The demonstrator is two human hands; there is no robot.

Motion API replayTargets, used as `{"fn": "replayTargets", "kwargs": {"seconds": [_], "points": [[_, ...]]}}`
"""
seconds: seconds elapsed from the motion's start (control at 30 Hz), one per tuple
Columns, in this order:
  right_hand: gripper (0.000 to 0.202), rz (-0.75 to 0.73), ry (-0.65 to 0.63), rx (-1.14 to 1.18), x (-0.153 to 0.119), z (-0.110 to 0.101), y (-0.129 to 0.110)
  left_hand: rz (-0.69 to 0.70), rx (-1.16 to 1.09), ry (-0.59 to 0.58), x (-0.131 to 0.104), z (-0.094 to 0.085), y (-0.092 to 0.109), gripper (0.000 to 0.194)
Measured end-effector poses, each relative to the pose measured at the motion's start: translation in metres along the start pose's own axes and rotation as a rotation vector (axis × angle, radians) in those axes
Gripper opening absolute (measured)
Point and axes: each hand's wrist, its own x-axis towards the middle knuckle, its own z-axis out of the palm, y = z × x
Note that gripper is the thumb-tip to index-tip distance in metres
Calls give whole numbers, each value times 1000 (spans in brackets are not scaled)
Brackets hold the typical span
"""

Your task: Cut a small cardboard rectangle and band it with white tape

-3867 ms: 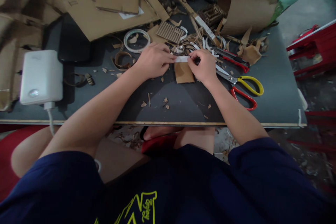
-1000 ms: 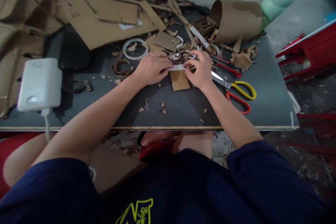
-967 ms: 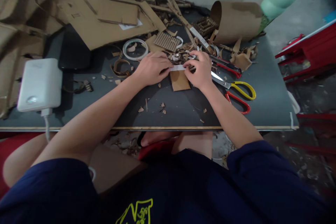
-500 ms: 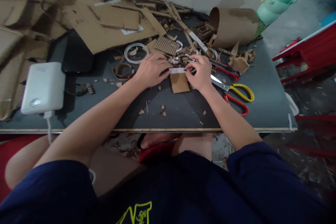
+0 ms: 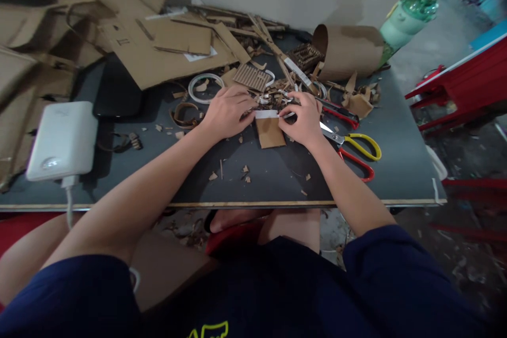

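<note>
A small brown cardboard square point(image 5: 271, 133) lies on the dark table, with a white strip point(image 5: 266, 114) along its far edge. My left hand point(image 5: 229, 112) pinches the strip's left end between thumb and fingers. At the right end, my right hand point(image 5: 303, 118) pinches the same strip, its thumb beside the cardboard's corner. Scissors point(image 5: 344, 140) with one yellow and one red handle lie just right of my right hand. A roll of white tape point(image 5: 206, 88) rests behind my left hand.
Cardboard scraps and strips point(image 5: 253, 77) pile up behind the hands. A cardboard tube point(image 5: 350, 52) and a green bottle point(image 5: 410, 20) are at the back right. A white power bank point(image 5: 63, 140) with a cable sits at the left, near a black object point(image 5: 119, 90).
The whole view has shifted slightly, so the table appears a little lower. Both hands keep their places at the ends of the white strip.
</note>
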Motion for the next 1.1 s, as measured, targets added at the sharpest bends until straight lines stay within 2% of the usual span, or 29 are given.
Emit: {"fn": "replayTargets", "kwargs": {"seconds": [0.17, 0.3, 0.43, 0.53, 0.6, 0.73, 0.8, 0.87, 0.93, 1.1], "points": [[4, 8, -17, 27, 0, 2, 1, 24, 29, 6, 0, -1, -1, 32], [6, 38, 3, 33, -1, 3, 0, -6, 44, 48, 0, -1, -1, 30], [8, 64, 46, 4, 0, 3, 0, -130, 77, 134, -1, -6, -5, 30], [7, 71, 77, -32, 0, 2, 2, -271, 128, 132, -3, -14, -13, 31], [6, 76, 85, -48, 0, 2, 3, -382, 189, 63, -3, -22, -17, 28], [7, 87, 98, -44, 0, 3, 3, -613, 287, -184, 0, -35, -18, 34], [7, 88, 102, -41, 0, 4, 2, -665, 317, -262, 2, -37, -16, 38], [7, 89, 103, -39, 0, 4, 2, -656, 335, -281, 3, -36, -15, 33], [7, 90, 105, -36, 1, 4, 2, -603, 341, -226, 2, -32, -15, 23], [8, 57, 148, -21, 2, 5, 3, -423, 264, 164, -1, -16, -22, 16]]}}
